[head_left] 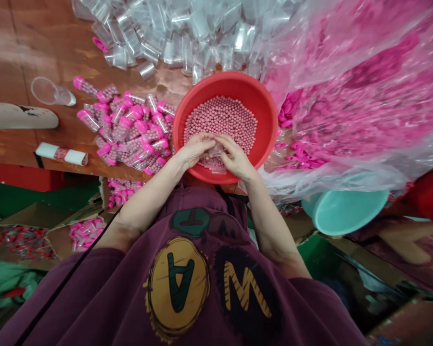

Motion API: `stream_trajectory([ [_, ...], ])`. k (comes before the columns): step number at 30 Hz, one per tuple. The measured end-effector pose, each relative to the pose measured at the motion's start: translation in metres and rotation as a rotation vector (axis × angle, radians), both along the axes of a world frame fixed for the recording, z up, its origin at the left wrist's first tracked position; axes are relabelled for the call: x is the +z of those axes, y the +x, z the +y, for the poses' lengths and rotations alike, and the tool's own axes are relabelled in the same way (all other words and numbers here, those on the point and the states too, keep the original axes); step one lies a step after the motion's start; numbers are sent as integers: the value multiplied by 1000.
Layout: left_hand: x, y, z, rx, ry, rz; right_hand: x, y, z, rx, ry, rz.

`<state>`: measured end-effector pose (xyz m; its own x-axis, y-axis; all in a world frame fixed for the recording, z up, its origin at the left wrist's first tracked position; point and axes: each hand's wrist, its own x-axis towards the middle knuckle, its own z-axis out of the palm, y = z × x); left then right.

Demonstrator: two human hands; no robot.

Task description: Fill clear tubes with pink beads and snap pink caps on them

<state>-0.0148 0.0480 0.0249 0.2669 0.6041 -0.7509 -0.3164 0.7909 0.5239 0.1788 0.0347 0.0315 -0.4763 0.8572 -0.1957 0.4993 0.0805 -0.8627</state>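
A red bowl [263, 103] full of small pink beads [222, 117] sits at the table's front edge. Both hands meet over its near side. My left hand [195, 149] and my right hand [234, 156] are closed together around a small clear plastic tube [216, 151], held low among the beads. A pile of filled tubes with pink caps [130, 127] lies just left of the bowl. Empty clear tubes [180, 33] are heaped behind it.
A big clear plastic bag of pink caps [364, 91] fills the right side. A clear lid [52, 91], a white roll [61, 154] and a pale flat object [19, 115] lie at left. A teal bowl [342, 209] and cardboard boxes with filled tubes [84, 230] sit below the table.
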Motion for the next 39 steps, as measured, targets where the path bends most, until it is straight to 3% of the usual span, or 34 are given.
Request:
stream_trajectory([
  [2,-3,-1,0,38,-14,21,1,-1,0,37,8,-32],
  [7,-8,9,-2,130,41,187,-10,-12,-15,-140,38,-150],
  [10,-7,20,-4,114,49,244,-17,-19,-16,-169,46,-301],
  [14,-2,22,-8,126,58,333,-31,-7,7,-160,101,-459],
  [19,11,-14,-28,110,396,532,-64,12,53,-299,164,-576],
  [21,16,-27,-39,139,434,558,-76,-8,61,-261,174,-528],
  [24,20,-39,-49,194,400,549,-84,-59,58,-97,146,-463],
  [28,21,-45,-53,239,353,505,-77,-99,44,-2,76,-344],
  [35,17,-31,-30,262,389,467,-47,-72,24,-270,-40,55],
  [39,19,-18,-12,229,384,319,-20,-68,9,-347,18,86],
])
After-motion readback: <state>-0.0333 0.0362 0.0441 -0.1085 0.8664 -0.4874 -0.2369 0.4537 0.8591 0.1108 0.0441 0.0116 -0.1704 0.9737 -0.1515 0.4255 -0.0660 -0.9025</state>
